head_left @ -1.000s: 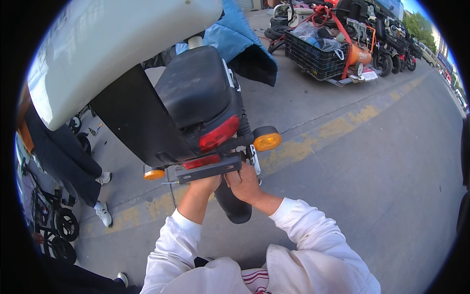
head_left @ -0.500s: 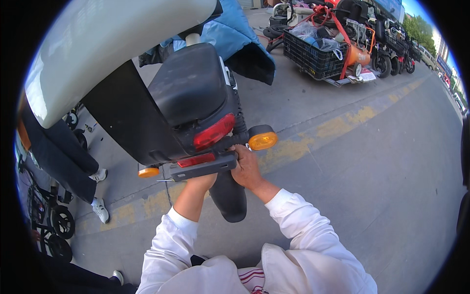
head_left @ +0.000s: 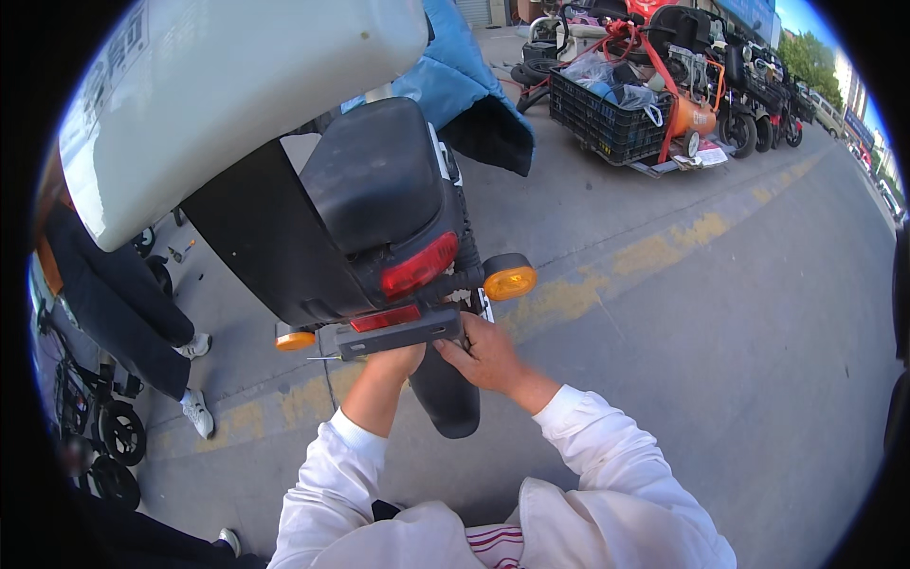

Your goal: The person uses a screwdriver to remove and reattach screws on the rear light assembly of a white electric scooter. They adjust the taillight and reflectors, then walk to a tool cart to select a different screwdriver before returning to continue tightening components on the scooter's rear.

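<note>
Grey pavement (head_left: 682,408) underlies the two-wheeler (head_left: 374,180); left hand (head_left: 402,360) beneath its rear bracket (head_left: 403,334), right hand (head_left: 493,354) at the end, perhaps steadying it, grips indiscernible.

Grey pvmt (head_left: 720,379) w/ worn yel. stripe (head_left: 700,230)

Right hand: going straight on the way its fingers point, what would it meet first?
Probably the right end of the dark bracket below the red reflector: the right hand angles forward and left, close beside it. Depth there is unclear, so the hand could pass underneath instead.
</note>
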A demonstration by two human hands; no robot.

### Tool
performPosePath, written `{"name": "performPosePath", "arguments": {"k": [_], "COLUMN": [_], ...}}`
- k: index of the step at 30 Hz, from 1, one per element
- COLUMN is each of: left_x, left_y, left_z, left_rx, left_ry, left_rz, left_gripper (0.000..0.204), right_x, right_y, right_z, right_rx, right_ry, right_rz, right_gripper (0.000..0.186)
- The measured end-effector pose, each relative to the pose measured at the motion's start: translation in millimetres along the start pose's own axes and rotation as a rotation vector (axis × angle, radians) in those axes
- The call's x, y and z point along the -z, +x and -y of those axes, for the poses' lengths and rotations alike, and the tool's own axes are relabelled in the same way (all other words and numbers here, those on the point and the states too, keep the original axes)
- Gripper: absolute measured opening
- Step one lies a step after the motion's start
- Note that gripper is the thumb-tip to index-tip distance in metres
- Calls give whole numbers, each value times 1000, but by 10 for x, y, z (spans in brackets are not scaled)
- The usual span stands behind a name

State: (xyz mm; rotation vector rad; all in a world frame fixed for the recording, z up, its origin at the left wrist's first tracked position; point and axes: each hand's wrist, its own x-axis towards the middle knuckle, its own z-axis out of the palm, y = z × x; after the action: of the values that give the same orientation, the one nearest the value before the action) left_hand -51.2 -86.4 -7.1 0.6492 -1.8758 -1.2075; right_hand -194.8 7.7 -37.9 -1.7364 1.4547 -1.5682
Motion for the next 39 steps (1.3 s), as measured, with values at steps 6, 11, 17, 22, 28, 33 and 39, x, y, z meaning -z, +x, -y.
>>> {"name": "performPosePath", "arguments": {"k": [6, 11, 17, 22, 28, 33, 39], "left_x": [72, 121, 306, 373, 469, 593, 709], "left_y": [-51, -60, 20, -9, -90, -121, -213], "left_z": [107, -5, 81, -62, -194, -274, -559], "left_rx": [-51, -113, 20, -21, -76, -59, 174], "left_ry": [108, -205, -212, -287, 17, 334, 480], "left_rz": [-11, 34, -5, 53, 52, 79, 217], "left_gripper": [28, 18, 9, 15, 20, 20, 19], "right_x": [-94, -206, -395, -410, -374, -397, -290], "right_y": [-63, -55, -6, 53, 95, 115, 176], "right_z": [223, 309, 270, 310, 325, 211, 305], "right_rx": [-59, -39, 1, -16, 2, -8, 37], "right_ry": [115, 267, 211, 149, 44, -98, 9], "right_rz": [86, 121, 118, 129, 164, 188, 204], "right_gripper": [29, 23, 38, 49, 52, 54, 58]}}
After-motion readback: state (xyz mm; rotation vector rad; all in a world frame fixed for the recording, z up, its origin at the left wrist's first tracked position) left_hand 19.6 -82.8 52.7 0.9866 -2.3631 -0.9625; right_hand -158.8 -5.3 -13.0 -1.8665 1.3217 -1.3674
